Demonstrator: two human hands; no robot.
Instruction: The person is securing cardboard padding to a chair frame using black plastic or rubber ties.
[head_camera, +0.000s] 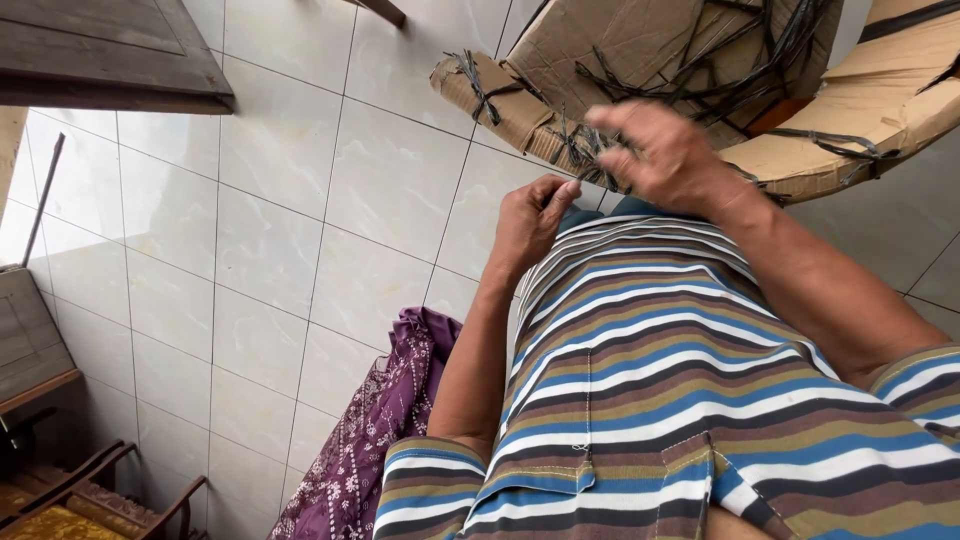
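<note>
Both hands work close together above his striped shirt (650, 380): the left hand (530, 220) curled shut, the right hand (665, 155) pinching black straps (590, 150). Just beyond lies the strap-bound cardboard (640, 50) on the tiled floor (300, 200).

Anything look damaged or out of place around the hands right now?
Yes. The cardboard wrap on the piece ahead is torn and curling at its left end, and the black straps hang loose and frayed. The right hand is in the strap tangle; the left hand is closed below it. A purple cloth lies crumpled on the tiled floor.
</note>
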